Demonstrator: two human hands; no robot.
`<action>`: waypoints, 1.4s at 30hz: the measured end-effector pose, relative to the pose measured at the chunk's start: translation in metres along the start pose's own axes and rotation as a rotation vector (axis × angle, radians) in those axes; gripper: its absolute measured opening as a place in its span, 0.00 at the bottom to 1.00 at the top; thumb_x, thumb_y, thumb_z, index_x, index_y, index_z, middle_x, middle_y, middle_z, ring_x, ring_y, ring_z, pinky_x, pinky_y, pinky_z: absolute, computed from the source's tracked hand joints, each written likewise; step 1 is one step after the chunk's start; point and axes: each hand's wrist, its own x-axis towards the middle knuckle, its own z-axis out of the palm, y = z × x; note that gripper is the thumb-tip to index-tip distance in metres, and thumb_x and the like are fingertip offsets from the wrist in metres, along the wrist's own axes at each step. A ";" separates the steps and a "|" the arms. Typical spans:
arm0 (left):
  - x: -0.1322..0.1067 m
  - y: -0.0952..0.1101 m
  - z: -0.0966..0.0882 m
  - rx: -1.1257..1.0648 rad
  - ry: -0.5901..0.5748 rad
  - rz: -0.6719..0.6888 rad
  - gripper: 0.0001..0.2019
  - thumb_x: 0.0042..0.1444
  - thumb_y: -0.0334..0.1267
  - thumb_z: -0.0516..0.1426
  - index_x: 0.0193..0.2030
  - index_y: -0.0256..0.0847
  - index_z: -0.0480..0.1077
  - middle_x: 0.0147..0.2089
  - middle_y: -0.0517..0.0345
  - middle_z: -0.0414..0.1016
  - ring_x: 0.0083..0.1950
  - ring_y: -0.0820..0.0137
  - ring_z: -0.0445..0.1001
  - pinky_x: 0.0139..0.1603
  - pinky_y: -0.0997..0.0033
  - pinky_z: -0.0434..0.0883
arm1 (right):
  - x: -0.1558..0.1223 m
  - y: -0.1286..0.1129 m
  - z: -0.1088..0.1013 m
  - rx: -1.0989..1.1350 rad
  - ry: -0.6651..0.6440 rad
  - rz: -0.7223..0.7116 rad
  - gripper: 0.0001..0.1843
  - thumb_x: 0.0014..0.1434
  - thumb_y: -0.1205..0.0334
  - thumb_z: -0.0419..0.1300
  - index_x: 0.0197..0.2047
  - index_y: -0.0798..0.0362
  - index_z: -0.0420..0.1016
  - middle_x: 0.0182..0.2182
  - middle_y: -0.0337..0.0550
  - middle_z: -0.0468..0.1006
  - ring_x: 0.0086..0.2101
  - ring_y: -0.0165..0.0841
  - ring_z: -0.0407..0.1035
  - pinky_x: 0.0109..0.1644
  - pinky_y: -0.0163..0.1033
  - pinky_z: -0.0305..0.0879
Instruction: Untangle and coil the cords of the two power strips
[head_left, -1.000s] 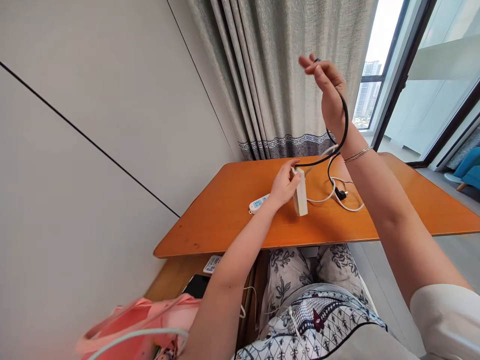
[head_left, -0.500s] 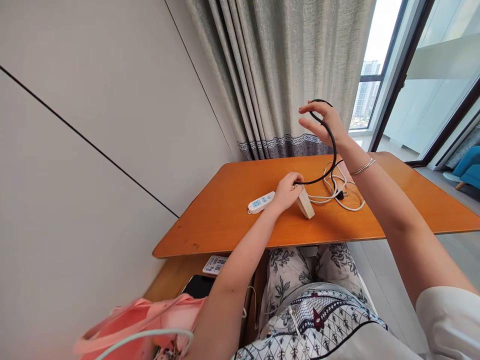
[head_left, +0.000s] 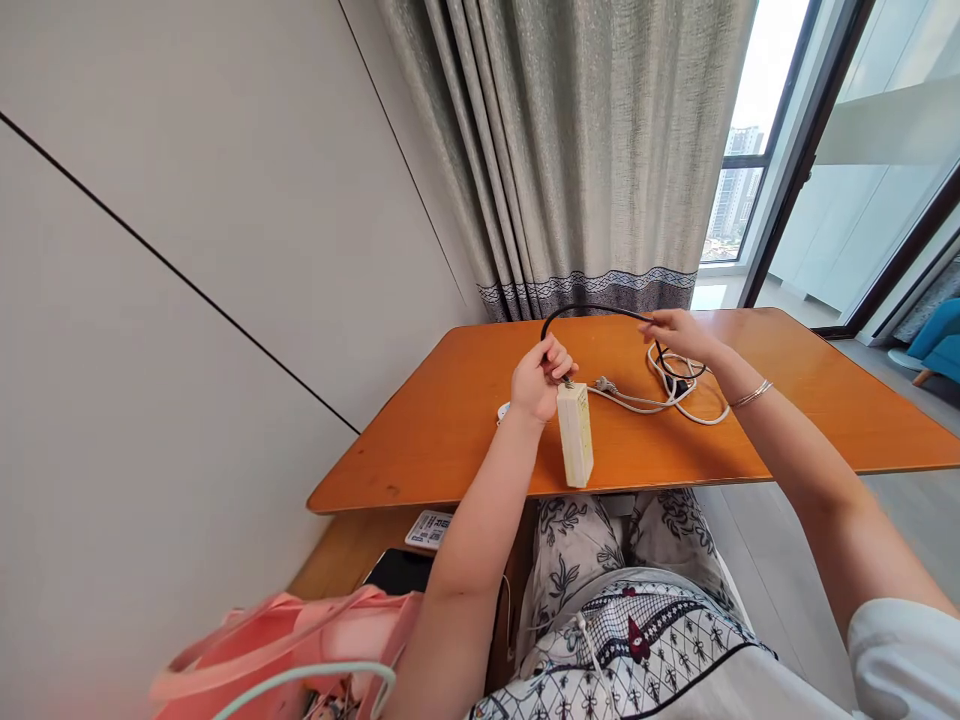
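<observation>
Orange tabletop (head_left: 427,430) here, left grip (head_left: 538,380) wraps black cable (head_left: 592,308), cream block (head_left: 574,440) just beneath, long axis nearly upright, near the front edge; right grip (head_left: 681,335), farther off, pinches the cable.

The left arm (head_left: 480,530) and right arm (head_left: 814,455) stretch forward; the left hand (head_left: 536,380) curls, fingers (head_left: 556,358) closed; the right hand (head_left: 684,335) pinches, palm down

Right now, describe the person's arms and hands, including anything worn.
The left hand and right hand are ungloved. The right arm has thin silvery bangles at the wrist and a short white sleeve higher up. The left arm shows neither bracelet nor sleeve.
</observation>
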 end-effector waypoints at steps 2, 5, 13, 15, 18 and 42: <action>-0.001 0.004 -0.003 0.012 0.004 0.021 0.23 0.65 0.44 0.54 0.21 0.41 0.51 0.20 0.68 0.44 0.19 0.78 0.49 0.33 0.74 0.69 | -0.016 0.009 0.013 0.225 -0.088 0.061 0.22 0.54 0.40 0.61 0.28 0.53 0.71 0.24 0.41 0.73 0.29 0.33 0.67 0.37 0.39 0.63; -0.001 0.004 -0.005 0.131 -0.016 0.074 0.21 0.64 0.44 0.55 0.22 0.41 0.56 0.20 0.67 0.51 0.21 0.77 0.56 0.34 0.73 0.69 | -0.036 0.016 0.029 0.379 -0.046 0.065 0.26 0.51 0.35 0.61 0.32 0.52 0.71 0.23 0.36 0.68 0.26 0.30 0.62 0.32 0.36 0.60; -0.001 0.008 -0.004 0.291 -0.089 0.129 0.20 0.63 0.44 0.57 0.22 0.41 0.58 0.21 0.63 0.57 0.23 0.74 0.58 0.27 0.72 0.61 | -0.038 0.021 0.027 0.554 0.274 0.090 0.31 0.56 0.30 0.54 0.35 0.52 0.73 0.19 0.31 0.53 0.20 0.27 0.48 0.25 0.36 0.49; -0.002 0.007 0.000 0.240 -0.125 0.101 0.22 0.63 0.44 0.57 0.21 0.41 0.56 0.20 0.65 0.54 0.21 0.76 0.54 0.24 0.74 0.58 | -0.035 0.022 0.030 0.457 0.265 0.140 0.30 0.58 0.32 0.54 0.36 0.53 0.75 0.19 0.32 0.57 0.20 0.27 0.52 0.26 0.36 0.50; -0.002 0.002 0.009 0.173 -0.127 0.069 0.23 0.64 0.46 0.56 0.21 0.40 0.54 0.19 0.67 0.51 0.19 0.79 0.48 0.22 0.76 0.56 | -0.038 0.016 0.043 0.151 0.132 0.188 0.26 0.63 0.41 0.52 0.36 0.55 0.78 0.19 0.37 0.67 0.22 0.31 0.61 0.29 0.37 0.54; -0.013 -0.023 0.019 0.514 -0.414 0.248 0.28 0.53 0.67 0.57 0.33 0.39 0.72 0.29 0.56 0.72 0.29 0.70 0.69 0.32 0.68 0.68 | -0.075 -0.096 0.034 -0.223 0.069 -0.360 0.07 0.62 0.59 0.60 0.42 0.49 0.78 0.36 0.43 0.80 0.35 0.34 0.72 0.38 0.37 0.62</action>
